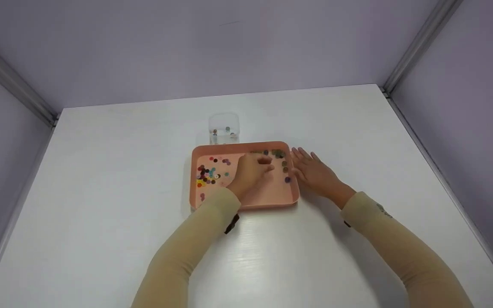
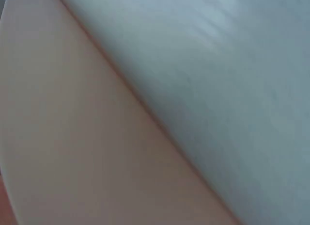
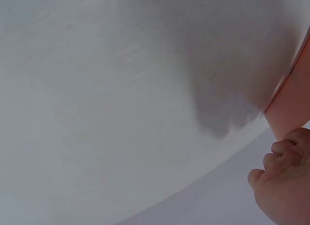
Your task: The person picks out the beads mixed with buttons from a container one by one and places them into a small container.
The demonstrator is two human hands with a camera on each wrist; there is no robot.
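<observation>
While no writing is legible, left hand (image 1: 253,171) pinches buttons (image 1: 207,174) in pink tray (image 1: 268,202); right hand (image 1: 315,173) rests spread against its rim.

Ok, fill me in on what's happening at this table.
A person in beige sleeves works over a pink tray of small coloured buttons on a white table. The left hand reaches into the tray's middle, fingers curled. Whether it holds a button is unclear. The right hand rests flat against the tray's right edge. A clear container behind the tray holds a few pieces.
</observation>
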